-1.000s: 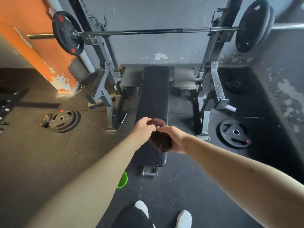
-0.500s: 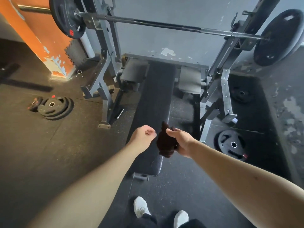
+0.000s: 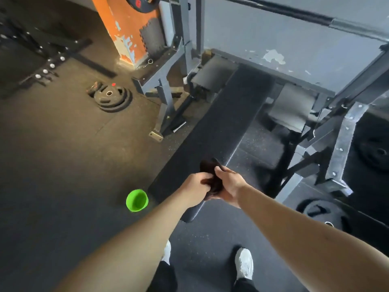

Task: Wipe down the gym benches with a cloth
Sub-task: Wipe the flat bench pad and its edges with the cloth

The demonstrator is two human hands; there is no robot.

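Note:
A long black padded bench runs from the grey rack toward me, its near end under my hands. A dark brown cloth is bunched between both hands just above that near end. My left hand grips the cloth's lower left part. My right hand closes on its right side, with the thumb over the top. Whether the cloth touches the pad is hidden by my hands.
A green bowl sits on the floor left of the bench end. Stacked weight plates lie further left. The grey rack frame and another plate stand to the right. A barbell spans overhead. My white shoes are below.
My left hand, apart from the cloth half a second ago, has come back onto it. My view has swung left and down, bringing the green bowl fully into sight.

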